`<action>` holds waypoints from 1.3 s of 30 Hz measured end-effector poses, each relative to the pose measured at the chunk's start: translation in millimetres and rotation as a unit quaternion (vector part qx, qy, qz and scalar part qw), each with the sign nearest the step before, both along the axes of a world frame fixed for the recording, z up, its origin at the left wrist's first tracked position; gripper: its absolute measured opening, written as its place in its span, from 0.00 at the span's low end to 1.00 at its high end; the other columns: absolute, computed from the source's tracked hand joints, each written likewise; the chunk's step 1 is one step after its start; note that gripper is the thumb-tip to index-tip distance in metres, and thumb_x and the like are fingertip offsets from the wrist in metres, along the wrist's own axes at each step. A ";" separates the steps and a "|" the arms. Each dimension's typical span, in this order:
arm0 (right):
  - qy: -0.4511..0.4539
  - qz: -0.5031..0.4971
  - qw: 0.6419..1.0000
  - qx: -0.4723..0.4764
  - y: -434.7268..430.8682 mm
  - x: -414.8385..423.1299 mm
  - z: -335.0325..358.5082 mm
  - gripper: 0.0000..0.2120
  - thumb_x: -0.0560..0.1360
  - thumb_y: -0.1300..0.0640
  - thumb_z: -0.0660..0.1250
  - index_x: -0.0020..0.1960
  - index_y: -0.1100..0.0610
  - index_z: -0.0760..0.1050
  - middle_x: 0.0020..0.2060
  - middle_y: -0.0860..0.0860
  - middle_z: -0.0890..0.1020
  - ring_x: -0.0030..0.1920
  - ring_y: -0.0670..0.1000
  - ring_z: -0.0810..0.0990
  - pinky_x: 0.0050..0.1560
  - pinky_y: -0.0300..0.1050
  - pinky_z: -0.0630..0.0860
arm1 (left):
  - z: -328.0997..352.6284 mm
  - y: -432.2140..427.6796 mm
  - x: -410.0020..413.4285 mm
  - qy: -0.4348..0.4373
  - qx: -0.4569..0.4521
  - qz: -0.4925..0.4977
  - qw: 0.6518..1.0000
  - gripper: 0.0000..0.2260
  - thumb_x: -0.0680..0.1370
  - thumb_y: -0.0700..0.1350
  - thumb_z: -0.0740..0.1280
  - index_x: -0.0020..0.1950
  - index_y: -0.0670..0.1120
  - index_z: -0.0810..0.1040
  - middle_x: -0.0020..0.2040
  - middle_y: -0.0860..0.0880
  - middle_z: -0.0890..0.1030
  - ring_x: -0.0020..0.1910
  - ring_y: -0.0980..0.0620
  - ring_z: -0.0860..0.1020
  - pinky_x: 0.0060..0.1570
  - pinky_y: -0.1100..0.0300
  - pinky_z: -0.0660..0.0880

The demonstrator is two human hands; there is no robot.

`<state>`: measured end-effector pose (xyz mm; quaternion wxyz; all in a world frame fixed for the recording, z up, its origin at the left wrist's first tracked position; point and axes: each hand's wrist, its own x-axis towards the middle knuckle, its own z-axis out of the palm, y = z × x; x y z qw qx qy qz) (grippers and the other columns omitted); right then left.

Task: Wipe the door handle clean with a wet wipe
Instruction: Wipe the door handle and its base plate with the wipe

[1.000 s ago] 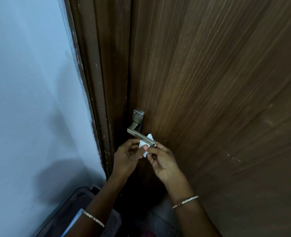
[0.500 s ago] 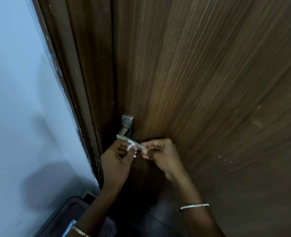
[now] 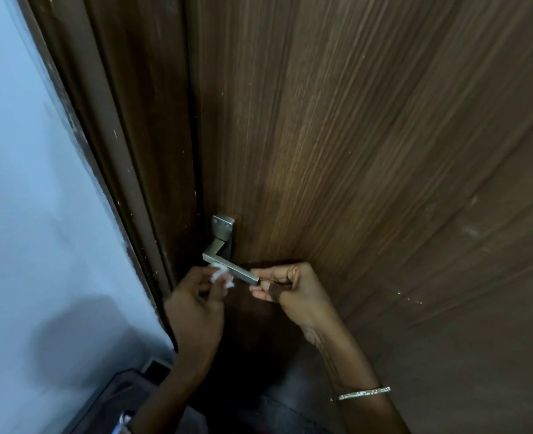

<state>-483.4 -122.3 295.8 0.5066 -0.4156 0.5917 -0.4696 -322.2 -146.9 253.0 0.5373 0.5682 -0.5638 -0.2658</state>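
- Two hands work at the door handle (image 3: 237, 272), near the door's (image 3: 353, 151) left edge
- Left hand (image 3: 196, 311) pinches the wet wipe (image 3: 219, 274) against the handle beside its bend
- Right hand (image 3: 290, 292) pinches the handle's free end
- Wiping judged under way; backplate (image 3: 222, 228) apparently not yet wiped

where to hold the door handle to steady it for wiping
Probably the free end, pinched from the right, as the right hand does. The door handle is a square bar pivoting at its left, leaving the rest bare for the wet wipe in the left hand.
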 end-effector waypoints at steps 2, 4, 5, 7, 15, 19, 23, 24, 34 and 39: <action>-0.005 0.001 1.000 0.000 -0.6 -0.1 0.3 0.12 0.78 0.73 0.64 0.59 0.67 0.81 0.51 0.60 0.86 0.51 0.54 0.87 0.53 0.42 0.83 | -4.3 11.9 -9.5 -0.026 -0.013 -0.035 0.999 0.05 0.76 0.46 0.73 0.47 0.56 0.83 0.41 0.65 0.83 0.43 0.67 0.81 0.45 0.76 0.72; -0.003 0.003 1.000 0.002 -1.6 -0.7 -0.2 0.12 0.78 0.73 0.63 0.59 0.67 0.81 0.51 0.60 0.87 0.51 0.53 0.87 0.52 0.41 0.83 | -4.8 9.7 -8.8 -0.034 -0.019 -0.035 0.999 0.05 0.75 0.46 0.74 0.48 0.55 0.83 0.43 0.65 0.82 0.44 0.67 0.81 0.45 0.76 0.72; -0.003 0.003 1.000 0.003 -2.3 -1.3 -0.7 0.12 0.78 0.73 0.64 0.59 0.67 0.81 0.51 0.60 0.87 0.51 0.52 0.87 0.51 0.41 0.83 | -4.2 4.5 -5.3 -0.032 -0.025 -0.022 0.999 0.05 0.75 0.46 0.74 0.48 0.55 0.83 0.43 0.64 0.83 0.43 0.67 0.81 0.45 0.75 0.73; -0.011 0.001 1.000 0.002 -2.9 -2.9 -2.4 0.11 0.78 0.72 0.65 0.58 0.66 0.81 0.51 0.59 0.87 0.50 0.52 0.88 0.50 0.39 0.83 | -1.7 -7.9 4.6 -0.015 -0.033 0.023 0.999 0.04 0.76 0.46 0.74 0.49 0.55 0.84 0.42 0.63 0.83 0.42 0.66 0.81 0.43 0.73 0.73; -0.014 0.006 1.000 -0.011 -6.1 -6.0 -10.4 0.10 0.76 0.69 0.70 0.54 0.60 0.85 0.48 0.54 0.88 0.50 0.52 0.88 0.52 0.43 0.83 | -12.0 4.7 -10.2 -0.037 -0.027 -0.018 0.999 0.06 0.75 0.43 0.74 0.49 0.53 0.84 0.45 0.61 0.84 0.44 0.65 0.81 0.45 0.68 0.76; -0.034 0.005 0.999 -0.011 -6.0 -6.0 -12.5 0.10 0.75 0.69 0.70 0.53 0.60 0.85 0.48 0.55 0.88 0.51 0.53 0.88 0.50 0.40 0.83 | -11.5 -0.5 -2.4 -0.029 -0.038 -0.019 0.999 0.06 0.75 0.41 0.75 0.49 0.51 0.85 0.45 0.59 0.85 0.45 0.64 0.82 0.47 0.63 0.78; -0.056 -0.007 0.998 -0.005 -5.6 -5.9 -15.3 0.10 0.76 0.70 0.69 0.54 0.62 0.85 0.48 0.57 0.88 0.51 0.54 0.88 0.51 0.41 0.83 | -5.0 -22.6 18.3 -0.011 -0.022 0.075 0.997 0.04 0.76 0.46 0.73 0.50 0.51 0.85 0.44 0.55 0.86 0.41 0.55 0.84 0.44 0.55 0.80; -0.057 -0.009 0.998 -0.003 -5.6 -5.4 -15.9 0.10 0.76 0.70 0.69 0.54 0.63 0.84 0.49 0.57 0.88 0.50 0.54 0.88 0.52 0.42 0.83 | -6.2 -22.1 18.4 -0.015 -0.026 0.075 0.997 0.04 0.76 0.46 0.73 0.50 0.51 0.85 0.44 0.55 0.86 0.42 0.56 0.83 0.44 0.56 0.80; -0.029 -0.004 0.999 -0.013 -5.1 -4.2 -18.7 0.10 0.76 0.67 0.70 0.55 0.60 0.85 0.49 0.54 0.88 0.52 0.52 0.87 0.56 0.46 0.82 | -12.8 -1.8 1.3 -0.025 -0.068 -0.016 0.997 0.09 0.75 0.40 0.74 0.51 0.54 0.84 0.48 0.63 0.83 0.48 0.67 0.81 0.49 0.67 0.77; -0.022 -0.003 0.999 -0.024 -0.4 -5.6 -20.1 0.11 0.75 0.63 0.72 0.56 0.56 0.85 0.49 0.53 0.88 0.52 0.51 0.87 0.56 0.42 0.82 | 0.1 -13.6 8.5 -0.022 -0.064 0.036 0.997 0.09 0.75 0.41 0.74 0.50 0.54 0.84 0.46 0.61 0.84 0.45 0.64 0.81 0.47 0.69 0.76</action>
